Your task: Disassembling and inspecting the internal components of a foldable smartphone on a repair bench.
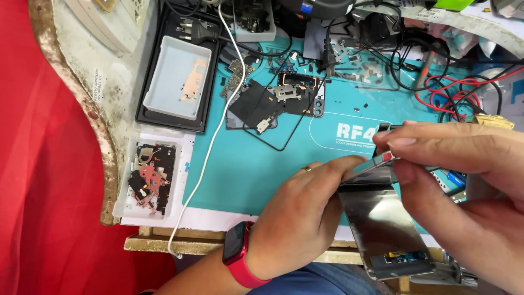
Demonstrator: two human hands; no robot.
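Two hands hold a shiny phone screen point(382, 218) over the near edge of the blue work mat point(245, 169). Left hand point(303, 218) grips its top edge with closed fingers. Right hand point(464, 180) pinches a small red-tipped strip point(382, 160) at that edge. Farther back on the mat lies a black phone frame point(278, 101).

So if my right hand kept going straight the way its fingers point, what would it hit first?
The right hand points left across the mat, and its fingertips are already almost against the left hand at the shiny phone panel. So it would probably meet the left thumb first, though depth is hard to judge.
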